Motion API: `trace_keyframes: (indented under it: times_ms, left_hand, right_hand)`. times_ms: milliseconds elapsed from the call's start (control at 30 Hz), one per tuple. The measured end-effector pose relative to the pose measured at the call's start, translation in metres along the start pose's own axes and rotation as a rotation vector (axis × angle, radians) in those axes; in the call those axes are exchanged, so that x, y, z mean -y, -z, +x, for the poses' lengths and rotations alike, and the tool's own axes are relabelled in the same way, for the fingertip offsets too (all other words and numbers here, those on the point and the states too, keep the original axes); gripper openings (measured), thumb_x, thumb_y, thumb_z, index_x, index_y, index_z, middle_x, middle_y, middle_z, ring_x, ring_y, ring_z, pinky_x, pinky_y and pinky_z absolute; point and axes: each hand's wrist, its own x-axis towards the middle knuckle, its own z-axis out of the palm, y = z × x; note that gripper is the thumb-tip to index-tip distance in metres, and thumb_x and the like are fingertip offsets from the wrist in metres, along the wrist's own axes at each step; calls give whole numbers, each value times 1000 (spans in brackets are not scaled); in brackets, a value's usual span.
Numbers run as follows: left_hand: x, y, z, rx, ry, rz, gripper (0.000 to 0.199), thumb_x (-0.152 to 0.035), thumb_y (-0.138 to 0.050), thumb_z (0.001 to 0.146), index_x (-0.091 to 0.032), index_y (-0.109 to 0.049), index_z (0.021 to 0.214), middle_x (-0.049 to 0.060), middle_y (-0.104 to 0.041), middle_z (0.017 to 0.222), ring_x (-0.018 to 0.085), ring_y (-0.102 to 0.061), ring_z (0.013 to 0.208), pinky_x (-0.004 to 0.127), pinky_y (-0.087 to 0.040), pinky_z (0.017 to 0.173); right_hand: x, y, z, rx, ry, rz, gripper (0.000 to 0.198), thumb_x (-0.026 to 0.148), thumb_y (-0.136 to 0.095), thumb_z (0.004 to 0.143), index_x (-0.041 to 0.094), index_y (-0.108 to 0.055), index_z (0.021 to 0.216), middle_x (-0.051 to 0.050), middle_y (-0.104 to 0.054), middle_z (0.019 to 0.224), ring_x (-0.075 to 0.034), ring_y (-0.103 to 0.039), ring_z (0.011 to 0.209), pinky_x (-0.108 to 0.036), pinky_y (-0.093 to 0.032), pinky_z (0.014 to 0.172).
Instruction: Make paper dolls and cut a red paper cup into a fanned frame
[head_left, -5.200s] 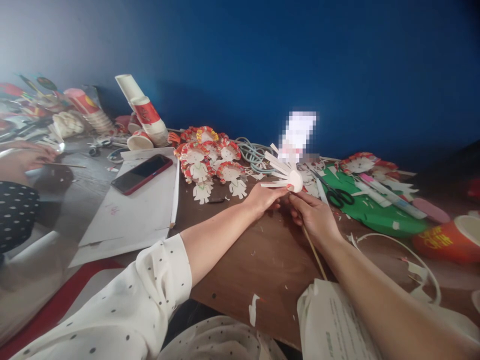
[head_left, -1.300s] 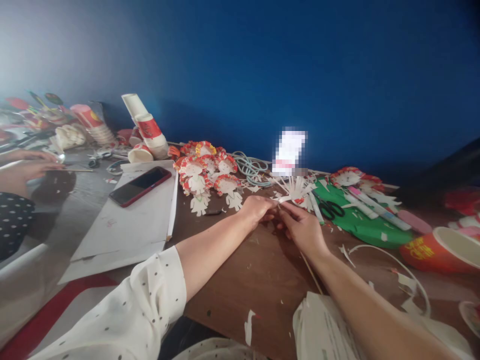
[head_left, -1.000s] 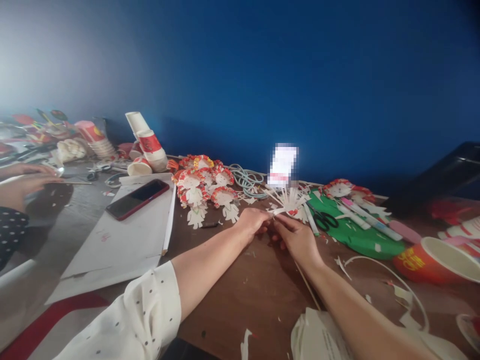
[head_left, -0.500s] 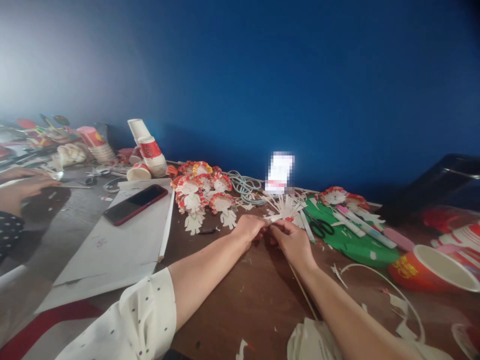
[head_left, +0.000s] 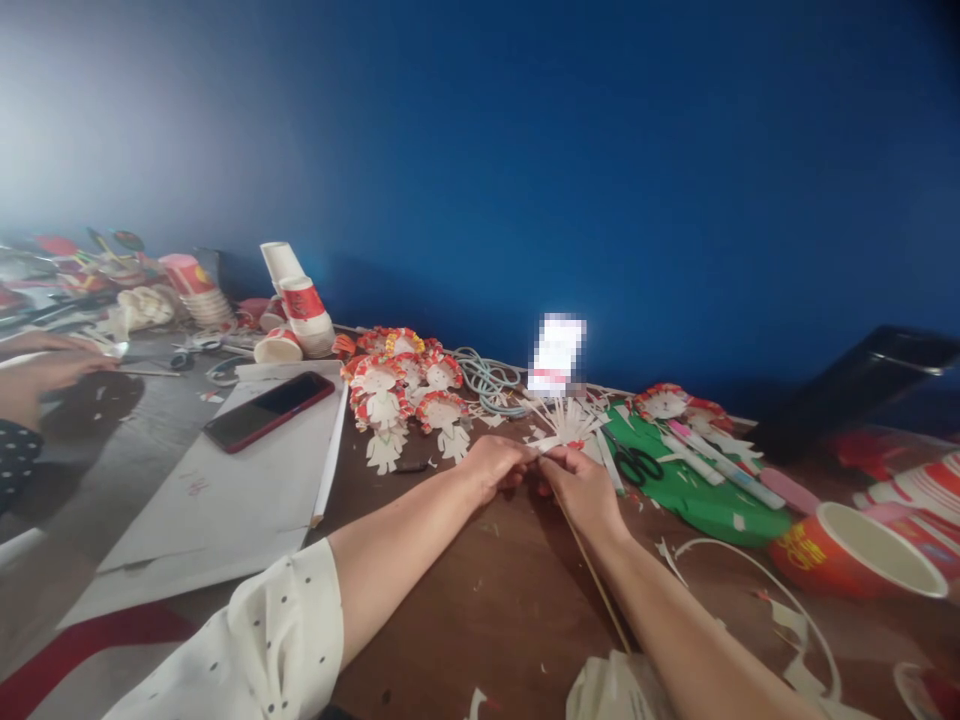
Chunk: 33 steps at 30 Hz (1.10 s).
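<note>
My left hand (head_left: 499, 466) and my right hand (head_left: 583, 490) meet over the middle of the brown table (head_left: 465, 600). Between their pinched fingertips is a fringed paper piece (head_left: 571, 424), its white strips fanning out away from me with a spot of red at the base. A thin stick (head_left: 592, 575) runs from under my right hand down toward me; whether it is fixed to the paper is hidden by the fingers. Left of my hands lie several paper lion-like figures (head_left: 382, 405) with red fringed manes. Black-handled scissors (head_left: 637, 465) lie just right of the fringe.
A lit phone (head_left: 556, 355) leans at the wall. Green paper (head_left: 701, 505) with pens, and a red paper bowl (head_left: 810, 550), are on the right. A dark phone (head_left: 268, 411) rests on white board (head_left: 202, 500). Stacked cups (head_left: 304, 310) stand behind. Another person's hand (head_left: 56, 365) is far left.
The view has shifted slightly. Both hands keep their pinch on the fringed paper piece, with barely any movement; more of the stick shows beside my right forearm.
</note>
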Motion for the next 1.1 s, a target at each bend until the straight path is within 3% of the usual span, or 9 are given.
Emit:
trace_keyframes:
  times_ms: [100, 367, 800, 1100]
  left_hand:
    - [-2, 1, -1, 36, 12, -6, 17, -22, -76, 64, -7, -67, 69, 2, -59, 62, 4, -45, 49, 17, -35, 46]
    - [3, -3, 1, -44, -5, 32, 20, -26, -76, 65, -9, -66, 68, 0, -57, 58, 3, -43, 45, 17, -34, 46]
    - [4, -3, 4, -104, -31, 84, 9, -19, -68, 69, -10, -66, 66, 0, -53, 55, 5, -43, 46, 19, -31, 45]
    - [3, -2, 3, -65, -31, 79, 7, -18, -65, 72, -11, -66, 69, 1, -57, 58, 6, -47, 50, 17, -32, 44]
  right_hand:
    - [-2, 1, 2, -2, -28, 7, 23, 38, -63, 67, 19, -67, 79, 1, -64, 57, -16, -60, 51, -23, -41, 44]
    - [-10, 0, 4, 18, 23, 18, 25, 38, -61, 71, 19, -68, 84, 0, -63, 58, -16, -60, 52, -24, -41, 44]
    - [-10, 0, -3, 44, 125, 4, 31, 39, -61, 72, 17, -69, 92, -2, -65, 63, -17, -59, 53, -24, -41, 44]
    - [-13, 0, -6, 18, 199, -69, 35, 40, -62, 74, 17, -70, 99, -2, -68, 70, -15, -60, 55, -24, -44, 50]
